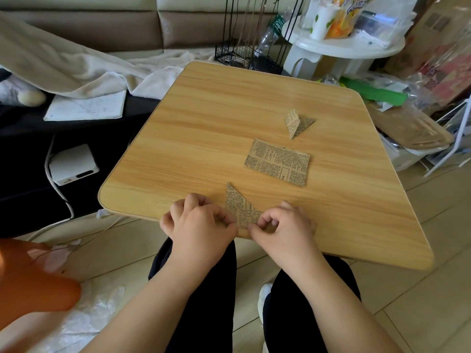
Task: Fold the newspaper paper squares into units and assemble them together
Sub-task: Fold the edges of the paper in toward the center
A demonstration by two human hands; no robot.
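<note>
Pinching a half-folded newspaper unit (pixel 240 208) with both hands (pixel 204 220) (pixel 283 222) at the bench (pixel 204 138) edge; likely needing firm creasing next.

Both hands curled, knuckles up: left hand (pixel 201 220), right hand (pixel 285 225), side by side.

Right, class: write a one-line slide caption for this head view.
Both hands, left and right, pinch a part-folded newsprint paper piece at the light wooden table's near edge.
</note>
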